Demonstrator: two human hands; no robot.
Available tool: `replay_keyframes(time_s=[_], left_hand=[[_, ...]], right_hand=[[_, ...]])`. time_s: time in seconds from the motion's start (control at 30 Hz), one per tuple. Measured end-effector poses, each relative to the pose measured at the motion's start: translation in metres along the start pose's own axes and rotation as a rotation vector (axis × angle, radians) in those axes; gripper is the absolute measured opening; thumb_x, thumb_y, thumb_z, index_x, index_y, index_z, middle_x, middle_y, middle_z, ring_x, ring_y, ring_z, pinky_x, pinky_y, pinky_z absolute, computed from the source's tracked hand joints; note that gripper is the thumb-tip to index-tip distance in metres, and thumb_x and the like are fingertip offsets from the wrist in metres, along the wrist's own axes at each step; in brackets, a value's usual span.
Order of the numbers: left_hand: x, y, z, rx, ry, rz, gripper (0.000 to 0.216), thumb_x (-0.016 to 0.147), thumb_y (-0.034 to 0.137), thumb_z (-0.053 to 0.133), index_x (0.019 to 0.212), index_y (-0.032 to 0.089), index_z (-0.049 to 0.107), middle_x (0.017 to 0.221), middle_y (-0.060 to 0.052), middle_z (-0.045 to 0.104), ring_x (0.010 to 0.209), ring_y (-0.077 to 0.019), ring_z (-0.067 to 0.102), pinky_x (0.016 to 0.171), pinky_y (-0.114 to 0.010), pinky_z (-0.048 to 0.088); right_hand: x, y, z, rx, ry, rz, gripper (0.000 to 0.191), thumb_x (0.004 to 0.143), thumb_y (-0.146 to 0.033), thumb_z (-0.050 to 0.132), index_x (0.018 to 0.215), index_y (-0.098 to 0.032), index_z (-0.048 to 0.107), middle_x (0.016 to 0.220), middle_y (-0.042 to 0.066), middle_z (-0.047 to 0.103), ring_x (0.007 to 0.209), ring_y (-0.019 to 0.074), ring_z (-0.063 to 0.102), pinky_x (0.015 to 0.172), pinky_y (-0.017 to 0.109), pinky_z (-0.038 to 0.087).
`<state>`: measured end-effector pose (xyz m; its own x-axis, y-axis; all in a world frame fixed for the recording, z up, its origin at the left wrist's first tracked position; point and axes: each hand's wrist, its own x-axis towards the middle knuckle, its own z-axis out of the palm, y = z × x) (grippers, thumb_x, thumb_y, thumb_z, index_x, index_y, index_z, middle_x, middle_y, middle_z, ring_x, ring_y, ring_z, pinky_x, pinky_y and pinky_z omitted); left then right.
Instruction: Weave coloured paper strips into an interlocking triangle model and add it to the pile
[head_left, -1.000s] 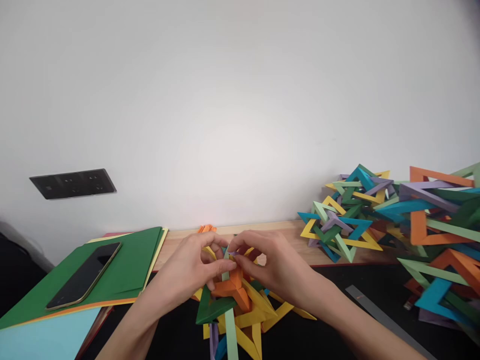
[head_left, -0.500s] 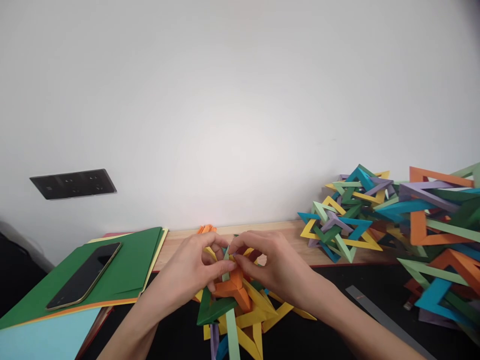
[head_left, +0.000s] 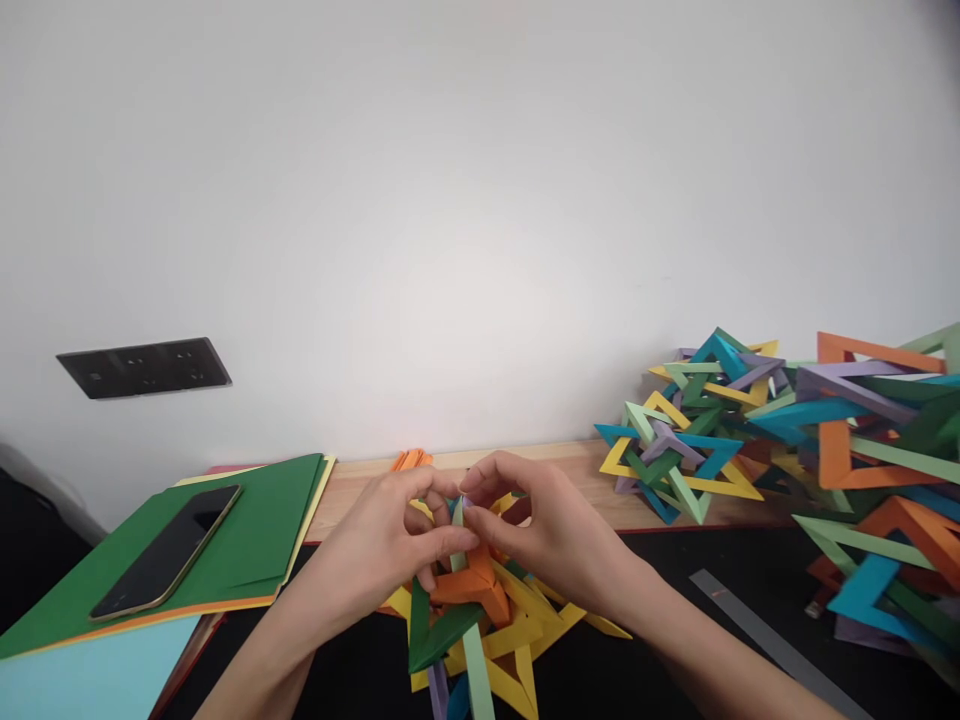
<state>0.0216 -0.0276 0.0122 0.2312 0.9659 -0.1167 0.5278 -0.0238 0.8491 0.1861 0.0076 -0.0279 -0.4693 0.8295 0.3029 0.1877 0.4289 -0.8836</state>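
Observation:
Between my hands is a folded-paper model [head_left: 480, 588] of interlocked strips: orange, dark green, light green, yellow, purple and blue. My left hand [head_left: 401, 535] is closed around its upper left side, thumb lying over the orange part. With thumb and index finger, my right hand [head_left: 529, 510] pinches a small purple tip at the top of the model. The fingertips of both hands nearly meet there, so the joint between the strips is partly hidden. Yellow folded strips [head_left: 517, 650] spread out below and to the right, over the black work surface.
Finished paper star models [head_left: 675, 455] are piled at the right. A grey ruler [head_left: 757, 625] lies on the black mat in front of them. To the left, a phone [head_left: 169, 550] rests on green paper sheets [head_left: 277, 510]. Behind my left hand are orange folded pieces [head_left: 412, 459]; a socket panel [head_left: 144, 367] is on the wall.
The paper model has turned slightly, its lower part shifting a little to the right. My right fingers still pinch at the top, where the purple tip now shows more.

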Motion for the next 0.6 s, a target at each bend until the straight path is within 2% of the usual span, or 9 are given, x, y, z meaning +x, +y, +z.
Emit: replay_keyframes(time_s=[0.17,0.4,0.6], left_hand=[[0.001,-0.002,-0.002,0.013,-0.014,-0.038,0.021,0.078,0.032,0.061,0.095,0.02,0.058,0.063,0.005,0.063,0.053,-0.0136,0.061,0.055,-0.025,0.045],[0.001,-0.001,0.002,-0.007,0.039,-0.006,0.014,0.079,0.028,0.06,0.091,0.021,0.054,0.061,0.007,0.058,0.052,-0.0124,0.06,0.05,-0.022,0.043],[0.001,-0.001,0.003,-0.002,0.051,-0.019,0.012,0.08,0.025,0.061,0.089,0.021,0.054,0.063,0.007,0.057,0.05,-0.0102,0.059,0.048,-0.019,0.042]], right_hand=[[0.003,0.001,-0.006,0.071,-0.059,0.042,0.007,0.079,-0.019,0.058,0.083,-0.017,0.063,0.082,0.003,0.068,0.079,0.0158,0.064,0.064,0.025,0.05],[0.004,-0.001,-0.014,0.105,-0.135,0.08,0.011,0.08,-0.02,0.057,0.085,-0.016,0.067,0.083,0.004,0.07,0.074,0.0151,0.062,0.062,0.025,0.049],[0.004,-0.001,-0.014,0.12,-0.15,0.088,0.01,0.08,-0.021,0.058,0.083,-0.016,0.066,0.083,0.003,0.069,0.074,0.0146,0.061,0.06,0.024,0.048]])
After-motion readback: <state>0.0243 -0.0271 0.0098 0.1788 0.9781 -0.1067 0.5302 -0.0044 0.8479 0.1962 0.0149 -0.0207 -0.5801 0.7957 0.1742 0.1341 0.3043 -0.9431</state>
